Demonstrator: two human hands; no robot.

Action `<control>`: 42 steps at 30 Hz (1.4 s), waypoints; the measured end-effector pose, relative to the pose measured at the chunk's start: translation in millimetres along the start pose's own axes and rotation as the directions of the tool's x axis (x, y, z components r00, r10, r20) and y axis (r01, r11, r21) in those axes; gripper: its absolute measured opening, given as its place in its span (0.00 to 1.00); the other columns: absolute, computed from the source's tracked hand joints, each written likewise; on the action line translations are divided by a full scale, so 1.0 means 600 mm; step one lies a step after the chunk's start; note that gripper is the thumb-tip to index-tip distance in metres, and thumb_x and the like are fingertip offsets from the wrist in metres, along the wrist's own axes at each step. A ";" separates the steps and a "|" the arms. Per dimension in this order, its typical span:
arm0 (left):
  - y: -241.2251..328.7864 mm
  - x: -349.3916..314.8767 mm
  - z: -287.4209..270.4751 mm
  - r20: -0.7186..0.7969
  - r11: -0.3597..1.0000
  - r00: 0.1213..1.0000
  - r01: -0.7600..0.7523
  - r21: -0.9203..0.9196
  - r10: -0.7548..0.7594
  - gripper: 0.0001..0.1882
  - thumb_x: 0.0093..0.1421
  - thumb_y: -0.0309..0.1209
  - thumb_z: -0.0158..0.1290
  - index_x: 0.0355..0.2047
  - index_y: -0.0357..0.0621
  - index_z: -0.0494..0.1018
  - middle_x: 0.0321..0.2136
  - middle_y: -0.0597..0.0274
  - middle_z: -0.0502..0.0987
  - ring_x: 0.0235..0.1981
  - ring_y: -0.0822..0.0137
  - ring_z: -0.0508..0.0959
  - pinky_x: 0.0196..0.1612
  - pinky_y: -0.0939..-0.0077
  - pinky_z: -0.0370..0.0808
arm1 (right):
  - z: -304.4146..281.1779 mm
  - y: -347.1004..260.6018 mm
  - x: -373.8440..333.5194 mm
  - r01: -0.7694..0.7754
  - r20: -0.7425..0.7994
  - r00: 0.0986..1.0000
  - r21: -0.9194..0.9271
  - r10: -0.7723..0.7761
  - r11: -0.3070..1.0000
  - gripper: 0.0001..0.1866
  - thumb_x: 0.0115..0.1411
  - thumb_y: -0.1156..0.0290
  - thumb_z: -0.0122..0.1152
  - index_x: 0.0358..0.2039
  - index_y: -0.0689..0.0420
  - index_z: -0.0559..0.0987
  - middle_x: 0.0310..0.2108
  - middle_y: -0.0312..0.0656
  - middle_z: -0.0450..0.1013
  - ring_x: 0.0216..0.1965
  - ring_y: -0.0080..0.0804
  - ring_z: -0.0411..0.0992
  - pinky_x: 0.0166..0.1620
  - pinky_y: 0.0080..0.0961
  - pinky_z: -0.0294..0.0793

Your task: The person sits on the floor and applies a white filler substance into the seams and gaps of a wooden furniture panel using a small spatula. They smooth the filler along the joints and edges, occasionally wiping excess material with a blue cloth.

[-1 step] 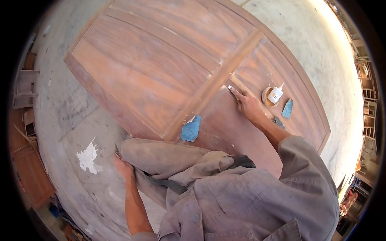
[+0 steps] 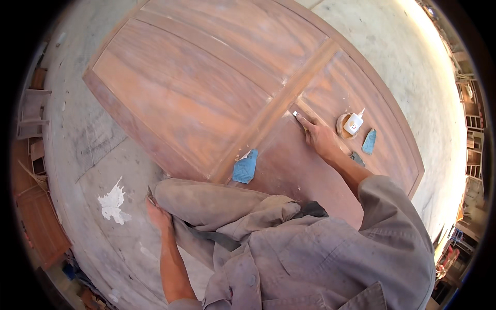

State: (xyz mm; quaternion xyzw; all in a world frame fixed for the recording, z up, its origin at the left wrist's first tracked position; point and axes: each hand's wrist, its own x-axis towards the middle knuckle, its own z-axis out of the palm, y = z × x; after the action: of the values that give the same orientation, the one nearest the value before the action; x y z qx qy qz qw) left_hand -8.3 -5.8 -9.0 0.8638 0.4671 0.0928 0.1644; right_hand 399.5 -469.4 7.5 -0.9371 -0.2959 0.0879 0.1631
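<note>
A large brown wooden panel [image 2: 186, 93] with raised strips lies flat in front of me. My right hand [image 2: 321, 138] reaches onto it, the index finger stretched along a small white piece [image 2: 295, 113] in a corner beside a strip; its other fingers are curled under and partly hidden. By my left knee, my left hand [image 2: 159, 214] is closed round a thin, dark pointed tool [image 2: 150, 192], its kind unclear. Blue sandpaper [image 2: 245, 166] lies on the panel between my knee and right hand. Right of that hand, a white glue bottle [image 2: 354, 123] leans in a round container [image 2: 341, 124].
Another blue sandpaper piece [image 2: 369, 141] and a small grey object [image 2: 357, 158] lie on the panel near my right forearm. A ragged white patch [image 2: 114, 204] marks the grey floor [image 2: 93, 160] left of my hand. Wooden furniture parts [image 2: 44, 222] stand at the far left.
</note>
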 end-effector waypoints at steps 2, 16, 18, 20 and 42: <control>0.008 0.004 0.001 0.052 0.993 0.992 0.114 -0.005 -0.114 0.27 0.79 0.44 0.43 0.66 0.34 0.69 0.53 0.33 0.80 0.54 0.34 0.79 0.54 0.47 0.75 | -0.002 -0.003 0.026 0.018 -0.028 0.999 -0.019 -0.018 1.000 0.33 0.62 0.79 0.59 0.67 0.37 0.78 0.46 0.49 0.79 0.37 0.56 0.80 0.40 0.49 0.80; 0.014 0.004 0.001 0.053 0.991 0.991 0.123 -0.051 -0.120 0.26 0.79 0.44 0.41 0.64 0.34 0.70 0.54 0.35 0.80 0.55 0.35 0.79 0.55 0.47 0.75 | -0.014 0.001 0.028 0.055 0.027 0.998 0.023 -0.056 0.998 0.35 0.60 0.80 0.60 0.67 0.38 0.77 0.47 0.49 0.78 0.39 0.55 0.80 0.43 0.47 0.80; 0.000 0.011 0.001 0.068 0.983 0.990 0.135 -0.126 -0.128 0.27 0.80 0.44 0.41 0.64 0.34 0.70 0.55 0.35 0.80 0.56 0.35 0.79 0.56 0.48 0.75 | -0.027 -0.023 0.041 0.015 0.063 0.998 0.058 -0.019 0.998 0.35 0.59 0.80 0.60 0.67 0.39 0.77 0.47 0.51 0.78 0.40 0.56 0.79 0.44 0.47 0.80; 0.000 -0.003 0.004 0.113 0.989 0.984 0.142 -0.048 -0.136 0.27 0.80 0.44 0.41 0.64 0.34 0.70 0.55 0.35 0.80 0.56 0.36 0.79 0.56 0.49 0.75 | -0.017 0.000 0.024 0.020 0.079 0.997 0.010 -0.020 1.000 0.36 0.60 0.80 0.60 0.69 0.39 0.75 0.47 0.53 0.78 0.41 0.57 0.80 0.44 0.47 0.80; -0.006 0.001 0.002 0.103 0.994 0.988 0.111 0.013 -0.111 0.31 0.80 0.47 0.40 0.67 0.31 0.67 0.55 0.32 0.79 0.55 0.32 0.78 0.56 0.48 0.75 | -0.015 0.039 0.026 0.113 0.048 0.992 -0.010 -0.113 0.994 0.37 0.61 0.78 0.60 0.69 0.33 0.74 0.46 0.50 0.79 0.36 0.55 0.81 0.39 0.46 0.81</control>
State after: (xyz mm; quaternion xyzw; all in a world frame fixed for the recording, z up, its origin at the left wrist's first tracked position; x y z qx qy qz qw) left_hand -10.2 -3.9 -11.4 0.8407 0.5056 0.0369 0.1904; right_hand 427.1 -480.5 6.5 -0.9175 -0.3529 0.0989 0.1546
